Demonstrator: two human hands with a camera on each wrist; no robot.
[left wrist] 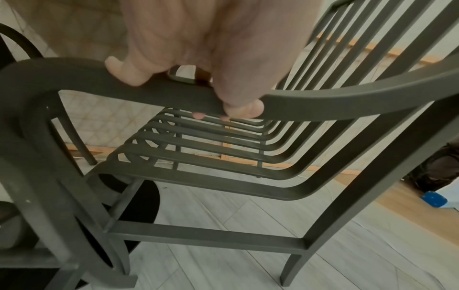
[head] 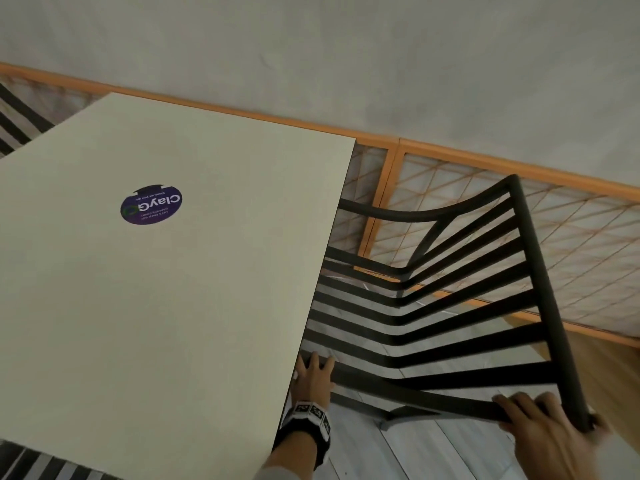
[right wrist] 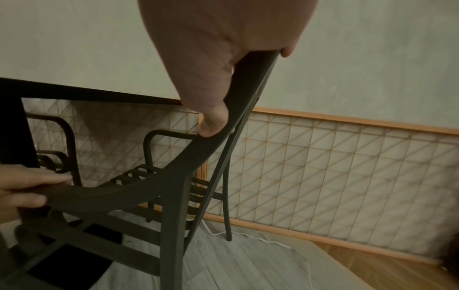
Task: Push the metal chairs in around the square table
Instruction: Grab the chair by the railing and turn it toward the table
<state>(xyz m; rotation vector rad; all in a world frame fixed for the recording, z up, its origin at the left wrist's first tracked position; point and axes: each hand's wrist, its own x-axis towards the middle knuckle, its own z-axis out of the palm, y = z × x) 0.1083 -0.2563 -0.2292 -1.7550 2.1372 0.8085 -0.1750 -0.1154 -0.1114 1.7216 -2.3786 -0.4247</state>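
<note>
The left hand (head: 313, 372) is curling around the near armrest of the metal chair (head: 450, 306); the right hand (head: 543, 427) is gripping the backrest's top corner. The seat is lying partly under the tabletop (head: 173, 289), which is to the hands' left, so the left hand is nearer it. Pale floorboards (left wrist: 248, 215) and a lattice wall panel (right wrist: 335, 166) are surrounding them.

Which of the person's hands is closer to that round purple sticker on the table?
Left. The left hand grips the chair's armrest beside the table edge, nearer the sticker; the right hand holds the backrest corner, farther away.
</note>
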